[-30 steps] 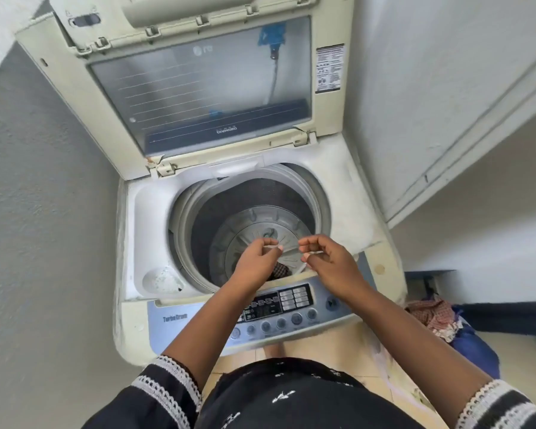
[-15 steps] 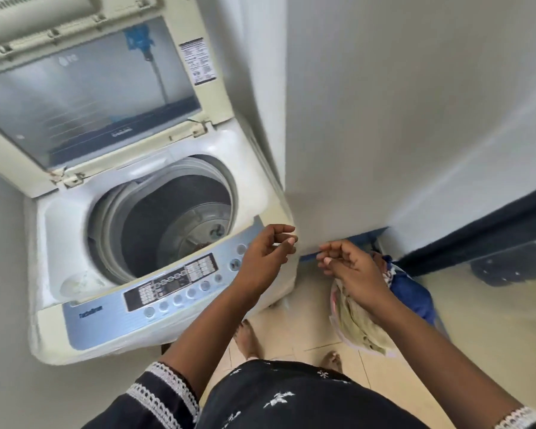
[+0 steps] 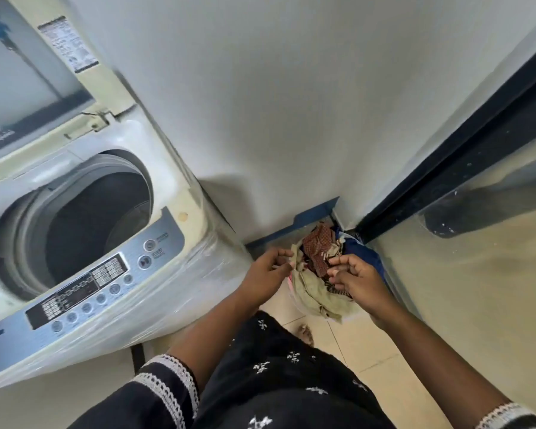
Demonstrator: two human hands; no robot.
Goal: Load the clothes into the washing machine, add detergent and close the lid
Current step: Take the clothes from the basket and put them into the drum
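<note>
Now I see both hands down at the clothes point(image 3: 317, 283), a heap on the floor point(image 3: 464, 305) in the corner to the right of the washer point(image 3: 84, 230). My left hand point(image 3: 268, 275) sits at the heap's left edge with its fingers curled; its fingertips are right at a pale fold of cloth, but I cannot tell whether they pinch it or only touch it. My right hand point(image 3: 358, 280) is at the heap's right side, fingers bent over the red patterned piece and the beige one under it; again I cannot tell whether anything is gripped. The two hands are apart, with the top of the heap between them. A blue garment point(image 3: 361, 253) lies at the far right of the heap, against the dark skirting. The washer stands to the left, its lid point(image 3: 28, 72) raised and leaning back toward the wall point(image 3: 291, 103), the drum point(image 3: 84, 224) open and dark inside; I cannot make out what lies in it. The control panel point(image 3: 102, 274) runs along the washer's near edge, well apart from my left hand. Black sleeves with white trim show at the near edge of the view.
</note>
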